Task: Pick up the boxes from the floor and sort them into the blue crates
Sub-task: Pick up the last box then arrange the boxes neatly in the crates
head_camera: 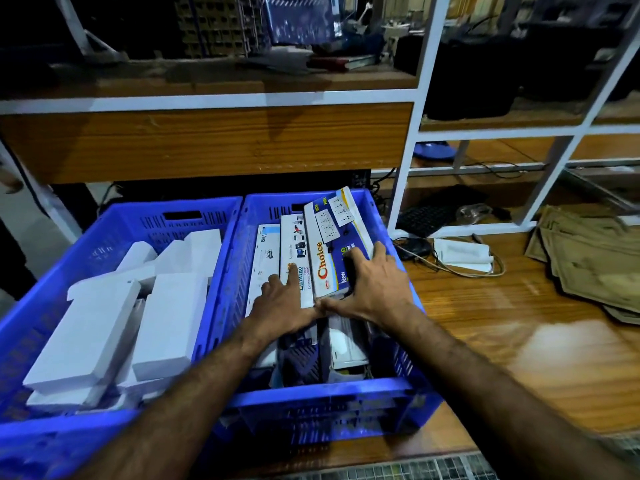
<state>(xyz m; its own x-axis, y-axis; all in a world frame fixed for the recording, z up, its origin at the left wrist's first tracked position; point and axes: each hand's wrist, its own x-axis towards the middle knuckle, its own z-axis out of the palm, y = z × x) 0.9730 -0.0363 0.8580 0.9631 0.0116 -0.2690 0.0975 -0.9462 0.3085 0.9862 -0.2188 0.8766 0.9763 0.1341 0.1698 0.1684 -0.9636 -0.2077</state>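
Right hand (375, 285) lay palm down, fingers spread and nearly straight, on the near end of the Choice box (329, 247), thumb stretched along its lower edge. Left hand (282, 303) lay flat, fingers extended, across the Lumino box (296, 251) and the Viva box (265, 258). Neither hand gripped anything. All three boxes lay side by side in the right blue crate (346, 393). The left blue crate (114, 220) held plain white boxes (90, 334).
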